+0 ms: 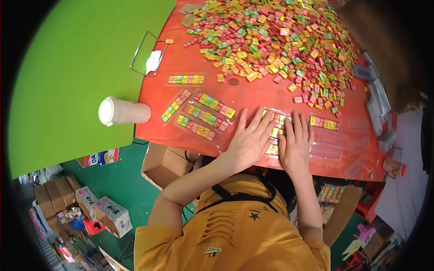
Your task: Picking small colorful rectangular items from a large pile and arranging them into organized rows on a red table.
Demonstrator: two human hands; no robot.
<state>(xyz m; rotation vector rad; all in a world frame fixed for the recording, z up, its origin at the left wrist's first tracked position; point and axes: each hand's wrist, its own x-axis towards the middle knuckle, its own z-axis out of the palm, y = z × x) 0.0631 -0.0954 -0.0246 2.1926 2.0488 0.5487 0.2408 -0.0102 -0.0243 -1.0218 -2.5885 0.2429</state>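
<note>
Small wrapped sweets in clear plastic strip trays point(275, 133) lie side by side under and between my hands near the table's front edge. My left hand point(247, 143) rests on their left side with its fingers stretched out. On the right side my right hand point(295, 147) lies with straight fingers pointing away from me. Neither hand grips anything that I can see; the fingers cover parts of the trays. Just right of that hand is another filled strip tray point(324, 123). Several more filled trays point(207, 115) are spread to the left.
A big heap of loose wrapped sweets point(280, 43) covers the far table. Unfilled clear trays point(327, 150) lie at right, with stacked plastic trays point(377, 106) and a jar point(394, 167) by the edge. At left are a white cup point(126, 112) and wire stand point(149, 54). An open carton point(165, 166) stands below.
</note>
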